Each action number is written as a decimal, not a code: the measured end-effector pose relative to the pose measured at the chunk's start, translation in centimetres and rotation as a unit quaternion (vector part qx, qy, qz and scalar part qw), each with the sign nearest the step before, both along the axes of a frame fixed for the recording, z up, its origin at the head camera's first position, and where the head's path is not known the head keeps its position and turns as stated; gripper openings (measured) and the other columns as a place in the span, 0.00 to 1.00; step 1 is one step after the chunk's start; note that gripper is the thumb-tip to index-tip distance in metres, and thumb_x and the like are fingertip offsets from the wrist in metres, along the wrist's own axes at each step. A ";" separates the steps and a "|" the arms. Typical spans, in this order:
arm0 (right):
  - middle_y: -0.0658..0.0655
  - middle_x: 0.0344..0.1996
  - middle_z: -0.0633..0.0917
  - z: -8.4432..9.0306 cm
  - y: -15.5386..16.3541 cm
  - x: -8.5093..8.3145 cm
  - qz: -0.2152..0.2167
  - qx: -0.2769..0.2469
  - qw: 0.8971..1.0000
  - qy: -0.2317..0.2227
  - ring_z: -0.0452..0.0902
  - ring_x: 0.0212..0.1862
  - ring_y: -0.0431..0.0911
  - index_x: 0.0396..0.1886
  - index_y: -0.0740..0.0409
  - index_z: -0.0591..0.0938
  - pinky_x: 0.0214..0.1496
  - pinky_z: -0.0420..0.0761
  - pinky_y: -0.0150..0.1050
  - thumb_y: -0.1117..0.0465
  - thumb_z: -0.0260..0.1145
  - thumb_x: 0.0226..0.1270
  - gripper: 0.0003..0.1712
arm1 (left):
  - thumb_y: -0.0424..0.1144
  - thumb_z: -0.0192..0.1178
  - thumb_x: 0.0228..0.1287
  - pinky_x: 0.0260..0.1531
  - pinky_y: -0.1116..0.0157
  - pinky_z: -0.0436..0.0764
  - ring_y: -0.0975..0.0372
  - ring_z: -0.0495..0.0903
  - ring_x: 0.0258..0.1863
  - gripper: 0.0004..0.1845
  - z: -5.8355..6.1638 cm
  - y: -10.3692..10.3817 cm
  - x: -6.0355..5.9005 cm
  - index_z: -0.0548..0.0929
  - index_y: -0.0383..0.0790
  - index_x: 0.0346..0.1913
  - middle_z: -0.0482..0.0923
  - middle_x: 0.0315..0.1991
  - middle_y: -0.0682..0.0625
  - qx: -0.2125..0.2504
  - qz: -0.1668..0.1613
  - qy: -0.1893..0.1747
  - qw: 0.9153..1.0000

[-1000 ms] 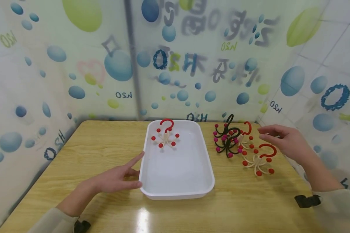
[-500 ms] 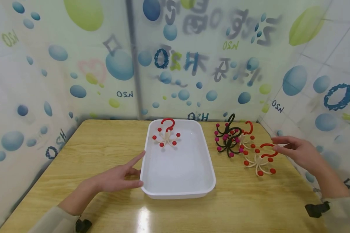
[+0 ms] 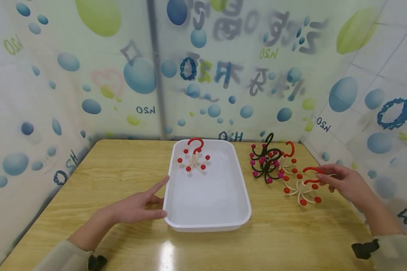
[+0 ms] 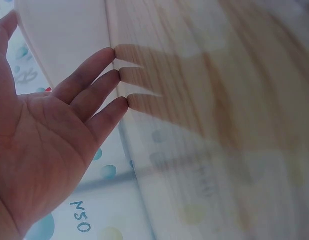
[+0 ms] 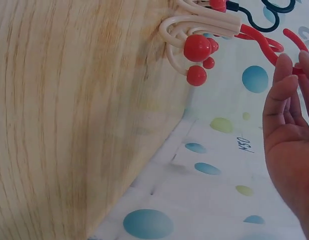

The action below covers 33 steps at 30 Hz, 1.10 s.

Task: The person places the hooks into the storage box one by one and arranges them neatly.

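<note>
The table (image 3: 122, 162) has a white tray (image 3: 207, 199); the left hand (image 3: 135, 208) touches it, fingers wide. Right of the tray, the right hand (image 3: 346, 183) pinches the front hanger (image 3: 301, 185) by its red hook (image 5: 263, 46) — a snug pinch and straight lift should stop snags. Black hangers (image 3: 266, 165) partly hide a pale one (image 3: 283, 162).

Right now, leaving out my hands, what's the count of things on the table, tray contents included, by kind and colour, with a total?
White rectangular tray: 1
Cream multi-armed hangers with red hooks and red balls: 3
Black multi-armed hangers with pink balls: 2
Total: 6
</note>
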State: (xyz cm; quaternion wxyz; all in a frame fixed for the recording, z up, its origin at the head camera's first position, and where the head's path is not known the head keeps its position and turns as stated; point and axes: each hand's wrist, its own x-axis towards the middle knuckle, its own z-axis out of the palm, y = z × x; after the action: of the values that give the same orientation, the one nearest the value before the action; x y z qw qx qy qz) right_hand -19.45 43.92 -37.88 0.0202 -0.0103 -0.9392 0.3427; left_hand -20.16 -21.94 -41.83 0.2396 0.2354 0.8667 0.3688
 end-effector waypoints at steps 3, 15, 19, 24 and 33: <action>0.54 0.46 0.92 -0.2 -0.1 0.0 -0.004 -0.009 1.000 0.010 0.83 0.36 0.42 0.72 0.64 0.78 0.34 0.83 0.37 0.44 0.62 0.88 0.30 | 0.59 0.68 0.76 0.73 0.35 0.75 0.46 0.81 0.72 0.57 0.0 0.0 0.0 0.37 0.63 0.91 0.84 0.70 0.43 -0.001 0.000 -0.001 1.000; 0.35 0.38 0.88 -0.4 -0.4 0.2 -0.006 -0.031 0.998 0.045 0.84 0.36 0.38 0.68 0.65 0.81 0.36 0.86 0.34 0.47 0.63 0.87 0.27 | 0.58 0.68 0.77 0.73 0.35 0.75 0.46 0.82 0.72 0.57 -0.1 -0.1 0.0 0.37 0.62 0.91 0.84 0.70 0.43 0.003 -0.005 0.004 1.000; 0.35 0.37 0.89 -0.2 -0.4 0.4 -0.012 -0.033 0.998 0.051 0.83 0.36 0.40 0.66 0.63 0.82 0.35 0.85 0.33 0.46 0.64 0.86 0.26 | 0.59 0.68 0.77 0.73 0.35 0.75 0.47 0.82 0.72 0.57 0.0 -0.1 -0.1 0.37 0.62 0.92 0.85 0.69 0.43 0.002 -0.006 0.005 1.000; 0.37 0.36 0.88 0.9 -1.0 0.9 -0.023 -0.046 0.998 0.049 0.80 0.35 0.43 0.63 0.58 0.84 0.34 0.82 0.35 0.44 0.65 0.85 0.24 | 0.59 0.68 0.76 0.73 0.35 0.75 0.47 0.83 0.71 0.57 0.0 0.0 -0.1 0.37 0.62 0.92 0.85 0.69 0.43 -0.001 -0.005 0.009 1.000; 0.42 0.32 0.86 2.9 -3.4 1.9 0.002 -0.053 0.996 0.074 0.76 0.33 0.44 0.61 0.51 0.86 0.26 0.73 0.41 0.47 0.68 0.84 0.17 | 0.59 0.68 0.77 0.73 0.35 0.75 0.47 0.83 0.71 0.57 0.0 -0.1 0.0 0.38 0.61 0.92 0.85 0.69 0.43 -0.001 -0.006 0.012 1.000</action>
State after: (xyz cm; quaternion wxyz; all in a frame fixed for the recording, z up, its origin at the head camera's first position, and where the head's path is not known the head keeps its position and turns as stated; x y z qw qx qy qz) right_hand -17.56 40.48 -34.97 0.0881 0.0157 -0.9156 0.3919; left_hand -20.18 -22.02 -41.87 0.2318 0.2449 0.8682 0.3640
